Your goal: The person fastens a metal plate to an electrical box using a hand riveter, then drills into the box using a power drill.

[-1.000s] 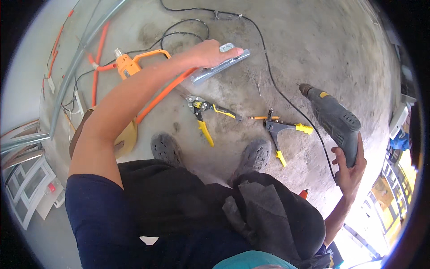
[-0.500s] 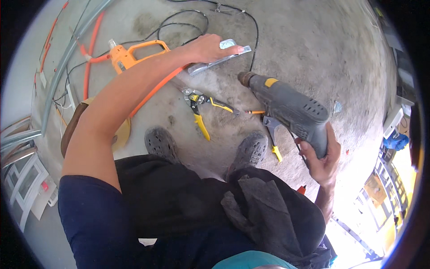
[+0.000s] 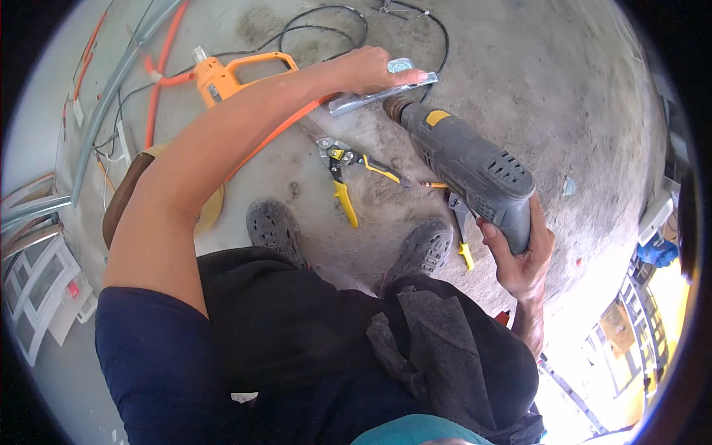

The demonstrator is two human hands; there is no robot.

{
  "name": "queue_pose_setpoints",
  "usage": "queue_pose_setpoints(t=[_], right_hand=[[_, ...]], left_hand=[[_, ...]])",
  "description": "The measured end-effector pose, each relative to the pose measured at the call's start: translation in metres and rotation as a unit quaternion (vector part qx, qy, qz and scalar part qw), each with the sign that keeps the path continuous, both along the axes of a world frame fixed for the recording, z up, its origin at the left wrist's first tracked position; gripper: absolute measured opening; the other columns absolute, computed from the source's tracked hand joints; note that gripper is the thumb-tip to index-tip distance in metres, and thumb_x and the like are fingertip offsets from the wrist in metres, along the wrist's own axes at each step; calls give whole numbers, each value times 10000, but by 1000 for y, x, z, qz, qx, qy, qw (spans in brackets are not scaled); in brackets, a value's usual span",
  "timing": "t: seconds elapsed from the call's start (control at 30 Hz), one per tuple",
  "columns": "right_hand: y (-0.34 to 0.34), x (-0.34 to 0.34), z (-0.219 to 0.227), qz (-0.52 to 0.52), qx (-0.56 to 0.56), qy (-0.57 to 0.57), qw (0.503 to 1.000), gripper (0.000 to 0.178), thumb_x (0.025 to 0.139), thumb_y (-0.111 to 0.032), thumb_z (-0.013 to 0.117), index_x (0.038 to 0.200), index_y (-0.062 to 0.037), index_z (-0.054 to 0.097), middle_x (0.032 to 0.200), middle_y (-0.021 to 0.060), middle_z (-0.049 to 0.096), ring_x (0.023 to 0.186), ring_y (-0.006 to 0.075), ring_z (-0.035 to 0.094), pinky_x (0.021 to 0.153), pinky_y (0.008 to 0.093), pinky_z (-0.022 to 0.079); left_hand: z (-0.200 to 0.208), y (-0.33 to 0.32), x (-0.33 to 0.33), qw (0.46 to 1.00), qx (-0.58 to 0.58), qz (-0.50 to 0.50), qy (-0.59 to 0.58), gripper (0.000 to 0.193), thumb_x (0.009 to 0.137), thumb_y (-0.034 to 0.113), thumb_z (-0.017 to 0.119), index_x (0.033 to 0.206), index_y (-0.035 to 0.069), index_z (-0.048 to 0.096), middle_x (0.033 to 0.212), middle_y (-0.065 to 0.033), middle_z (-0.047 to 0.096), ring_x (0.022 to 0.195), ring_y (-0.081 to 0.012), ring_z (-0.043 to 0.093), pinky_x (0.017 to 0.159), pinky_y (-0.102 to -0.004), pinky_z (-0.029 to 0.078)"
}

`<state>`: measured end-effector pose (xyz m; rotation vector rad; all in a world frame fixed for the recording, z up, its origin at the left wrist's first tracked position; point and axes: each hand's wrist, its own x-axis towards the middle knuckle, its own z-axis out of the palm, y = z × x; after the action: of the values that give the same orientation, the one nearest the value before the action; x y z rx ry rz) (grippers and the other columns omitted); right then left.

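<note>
My right hand [image 3: 525,259] grips a dusty dark-grey power drill [image 3: 471,163] by its handle, its chuck pointing away and to the left. The chuck comes close to the edge of a shiny metal channel piece [image 3: 363,98]; whether a bit touches it I cannot tell. My left hand [image 3: 363,70] is closed on that channel, thumb along its right end and fingers partly hidden. Yellow-handled tin snips [image 3: 343,167] lie open on the floor below the channel. A second yellow-handled tool [image 3: 461,222] and a pencil [image 3: 434,185] lie by the drill.
An orange heat gun [image 3: 215,80] lies behind my left forearm, near orange conduit [image 3: 154,104] and a black cable [image 3: 326,28]. Metal channels [image 3: 93,159] run along the left wall. My grey clogs [image 3: 276,226] rest on the concrete floor. Ladder-like frames [image 3: 638,319] stand at right.
My right hand has brought the drill leftward and away from me, so its chuck is nearer the metal channel. My left hand keeps its hold. The whole view has shifted slightly.
</note>
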<state>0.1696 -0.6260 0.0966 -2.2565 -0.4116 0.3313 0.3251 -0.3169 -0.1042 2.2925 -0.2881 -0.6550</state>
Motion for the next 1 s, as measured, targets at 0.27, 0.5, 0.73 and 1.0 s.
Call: queue_pose_setpoints(t=[0.27, 0.5, 0.73, 1.0], right_hand=[[5, 2, -4, -10, -5, 23, 1000, 633, 923, -118, 706, 1457, 79, 429, 883, 147, 749, 715, 151, 699, 662, 279, 543], [4, 0, -8, -16, 15, 54, 998, 724, 872, -62, 742, 1496, 68, 400, 1159, 270, 709, 1039, 294, 733, 880, 354, 565], [11, 4, -9, 16, 15, 32, 999, 723, 869, -37, 734, 1506, 46, 402, 1202, 275, 694, 1087, 315, 719, 911, 369, 563], [1, -2, -12, -10, 35, 35, 999, 726, 867, -41, 740, 1504, 47, 405, 1127, 266, 721, 991, 290, 749, 830, 362, 584]], left_hand=[[16, 2, -4, 998, -14, 50, 34, 1041, 814, 892, 478, 1290, -25, 608, 1183, -268, 675, 1061, -373, 668, 908, -452, 529], [40, 42, -30, 988, -28, -8, 154, 1016, 828, 659, 731, 1475, -35, 367, 1302, -224, 597, 1178, -298, 609, 954, -405, 513], [17, 48, -68, 995, -63, 31, 67, 835, 861, 338, 817, 1440, -7, 325, 1265, -225, 607, 1151, -274, 613, 952, -417, 510], [5, 22, -91, 985, -80, 132, -77, 580, 985, 264, 663, 1372, -28, 345, 1133, -277, 642, 997, -350, 668, 850, -450, 525]])
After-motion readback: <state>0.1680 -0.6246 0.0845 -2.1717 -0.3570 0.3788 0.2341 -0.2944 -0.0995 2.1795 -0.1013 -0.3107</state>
